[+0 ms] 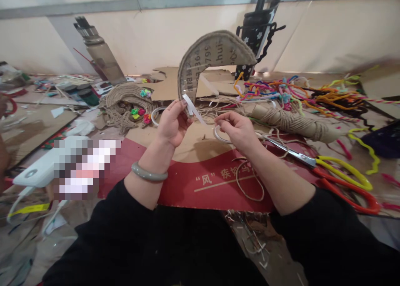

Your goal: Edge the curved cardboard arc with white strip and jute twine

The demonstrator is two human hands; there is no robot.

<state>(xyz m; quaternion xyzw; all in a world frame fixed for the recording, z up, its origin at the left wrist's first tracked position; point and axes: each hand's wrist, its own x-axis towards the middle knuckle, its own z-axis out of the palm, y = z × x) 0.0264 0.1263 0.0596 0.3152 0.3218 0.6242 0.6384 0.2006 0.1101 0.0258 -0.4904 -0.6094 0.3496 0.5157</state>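
Watching remotely, I find the cardboard crescent (203,55) arching up and rightward from the nearer left hand (173,121), clamped on its lower end beside a white strip (196,112); the right hand (236,128), fingers closed on a white ring (220,139), sits below the crescent

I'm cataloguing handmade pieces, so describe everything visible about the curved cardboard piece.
The curved cardboard piece is a brown arch, printed with characters and digits, with twine-like cord along its outer edge. It is raised, curving up and rightward from its lower end, which the left hand grips. A white strip overlaps that end in view.
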